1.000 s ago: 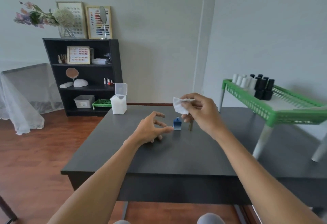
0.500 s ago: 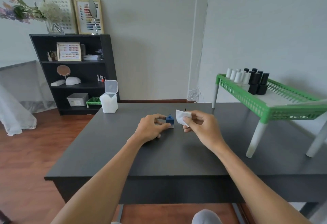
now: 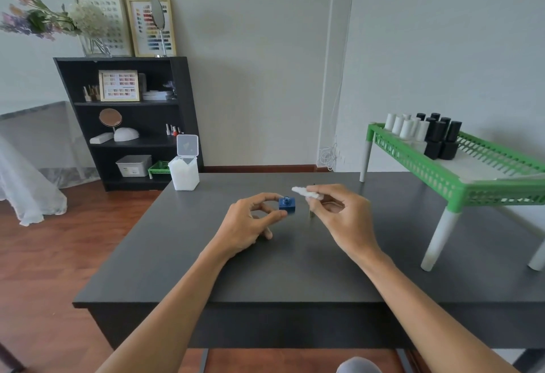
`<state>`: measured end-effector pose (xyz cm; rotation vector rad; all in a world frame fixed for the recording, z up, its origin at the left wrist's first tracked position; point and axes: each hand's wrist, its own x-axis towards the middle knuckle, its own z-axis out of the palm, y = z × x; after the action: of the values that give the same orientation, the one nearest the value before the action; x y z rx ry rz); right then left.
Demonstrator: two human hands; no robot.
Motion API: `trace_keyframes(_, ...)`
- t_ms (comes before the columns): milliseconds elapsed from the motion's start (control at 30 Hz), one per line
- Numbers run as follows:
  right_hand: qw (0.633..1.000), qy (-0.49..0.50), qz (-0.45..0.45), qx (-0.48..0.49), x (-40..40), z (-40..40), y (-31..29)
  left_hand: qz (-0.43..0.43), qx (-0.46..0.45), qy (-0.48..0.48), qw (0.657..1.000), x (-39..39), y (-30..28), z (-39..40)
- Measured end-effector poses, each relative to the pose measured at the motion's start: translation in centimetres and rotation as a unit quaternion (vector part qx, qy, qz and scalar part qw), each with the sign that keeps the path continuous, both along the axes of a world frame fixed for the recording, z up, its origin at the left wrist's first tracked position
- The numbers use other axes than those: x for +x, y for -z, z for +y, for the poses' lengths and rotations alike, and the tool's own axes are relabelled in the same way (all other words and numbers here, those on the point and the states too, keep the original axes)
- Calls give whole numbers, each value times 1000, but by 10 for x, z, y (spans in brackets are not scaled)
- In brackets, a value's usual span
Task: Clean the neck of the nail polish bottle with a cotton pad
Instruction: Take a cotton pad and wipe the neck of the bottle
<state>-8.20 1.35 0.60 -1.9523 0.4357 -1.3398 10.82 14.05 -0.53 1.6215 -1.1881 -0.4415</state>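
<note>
A small blue nail polish bottle [image 3: 287, 204] stands uncapped on the dark table [image 3: 265, 266], its threaded neck pointing up. My left hand [image 3: 250, 222] pinches the bottle's left side between thumb and forefinger. My right hand [image 3: 339, 216] holds a folded white cotton pad [image 3: 305, 192] between its fingertips, just right of and slightly above the bottle's neck, apart from it. Behind the right hand's fingers a thin upright piece, perhaps the bottle's cap and brush [image 3: 312, 212], is mostly hidden.
A white cotton pad dispenser [image 3: 184, 170] with its lid up stands at the table's far left. A green rack [image 3: 460, 178] with white and black bottles occupies the right side of the table. A black shelf [image 3: 129, 119] stands against the wall.
My left hand has closed on the bottle. My right hand has lowered the cotton pad from above down to the bottle's neck level and turned it flatter.
</note>
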Motion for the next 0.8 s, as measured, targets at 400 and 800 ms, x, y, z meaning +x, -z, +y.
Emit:
trace_keyframes(400,996,-56,63,-17,-1,3,10,-22,-17,3,1000,-6,-2,3)
trace_keyframes(800,996,-54,61,-20,-1,1,9,-35,-16,2,999,-9,-4,5)
